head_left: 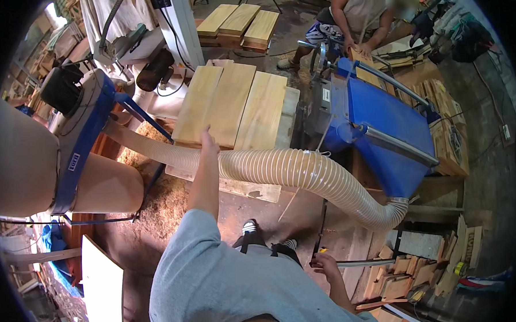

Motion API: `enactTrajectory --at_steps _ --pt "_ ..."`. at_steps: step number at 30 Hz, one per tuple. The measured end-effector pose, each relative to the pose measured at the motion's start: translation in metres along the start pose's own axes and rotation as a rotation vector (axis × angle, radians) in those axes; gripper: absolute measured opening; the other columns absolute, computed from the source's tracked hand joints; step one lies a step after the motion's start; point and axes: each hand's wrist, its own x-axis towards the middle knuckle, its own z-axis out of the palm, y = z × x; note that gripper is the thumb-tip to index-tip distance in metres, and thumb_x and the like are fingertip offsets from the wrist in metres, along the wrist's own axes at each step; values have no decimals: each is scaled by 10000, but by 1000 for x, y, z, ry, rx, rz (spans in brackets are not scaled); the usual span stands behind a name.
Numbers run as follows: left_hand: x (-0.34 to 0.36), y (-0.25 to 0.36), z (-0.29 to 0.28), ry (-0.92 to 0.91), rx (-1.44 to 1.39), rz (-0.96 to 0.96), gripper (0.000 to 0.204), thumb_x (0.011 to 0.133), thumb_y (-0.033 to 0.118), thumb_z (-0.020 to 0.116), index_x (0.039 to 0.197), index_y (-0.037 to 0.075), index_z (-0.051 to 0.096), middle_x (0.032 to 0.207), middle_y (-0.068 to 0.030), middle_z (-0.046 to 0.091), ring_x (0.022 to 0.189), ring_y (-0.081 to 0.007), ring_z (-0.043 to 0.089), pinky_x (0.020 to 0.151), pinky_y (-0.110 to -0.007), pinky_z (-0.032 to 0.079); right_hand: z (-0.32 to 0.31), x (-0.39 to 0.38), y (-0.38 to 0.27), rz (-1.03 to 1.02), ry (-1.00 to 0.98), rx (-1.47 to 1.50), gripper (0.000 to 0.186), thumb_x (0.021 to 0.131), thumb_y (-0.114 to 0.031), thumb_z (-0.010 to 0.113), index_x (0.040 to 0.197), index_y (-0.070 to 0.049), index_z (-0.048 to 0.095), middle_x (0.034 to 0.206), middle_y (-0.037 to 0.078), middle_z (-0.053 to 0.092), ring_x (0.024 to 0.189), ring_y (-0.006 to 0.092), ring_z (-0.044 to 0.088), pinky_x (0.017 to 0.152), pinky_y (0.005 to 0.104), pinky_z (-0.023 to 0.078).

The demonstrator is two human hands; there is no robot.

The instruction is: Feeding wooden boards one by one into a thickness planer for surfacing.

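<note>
My left hand reaches over the ribbed hose to the near edge of several pale boards laid side by side in a stack. Its fingers stretch out along a board, gripping nothing; whether they touch it I cannot tell. Down at my right side is my right hand, fingers loosely bent and apart, next to the end of a metal bar. I see nothing held in it. The clear ribbed hose runs across in front of me to a blue machine.
A dust collector stands at left over wood shavings. More boards lie stacked at the back. Beyond the blue machine, a person has both hands on a board. Wood offcuts are piled at lower right.
</note>
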Motion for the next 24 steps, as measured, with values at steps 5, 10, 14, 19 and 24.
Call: enactTrajectory --at_steps 5,10,14,19,24 --pt "-35 13 -4 126 127 333 549 891 211 552 1386 51 377 1299 -137 522 1180 -272 510 932 -348 441 -48 52 24 -267 236 127 154 852 -141 614 976 -53 640 834 67 672 671 177 643 528 281 502" --pt "-108 -18 -67 312 132 761 495 877 78 540 1346 -11 409 1301 -155 519 1156 -259 530 910 -332 448 -144 146 7 -429 409 149 215 865 -213 597 1033 -85 632 871 74 659 648 175 626 549 299 513" --pt "-181 -123 -169 415 443 760 410 887 110 538 1264 -49 509 1225 -168 580 1116 -263 562 945 -354 440 -215 205 -18 -346 298 627 466 905 -451 538 1236 -123 556 1173 75 613 934 205 623 806 364 525" --pt "-311 -319 -312 7 1352 329 214 872 178 514 870 60 693 810 -148 682 818 -271 646 786 -385 505 -255 251 -59 -673 -208 995 550 972 -460 427 1421 -143 407 1430 51 462 1343 246 396 1061 394 392" --pt "-387 -398 -349 94 1313 -42 394 858 289 588 1159 43 650 1117 -174 666 1057 -298 615 930 -358 461 -259 259 -97 -687 -244 842 582 968 -459 431 1445 -133 357 1471 57 409 1369 255 357 1097 408 345"
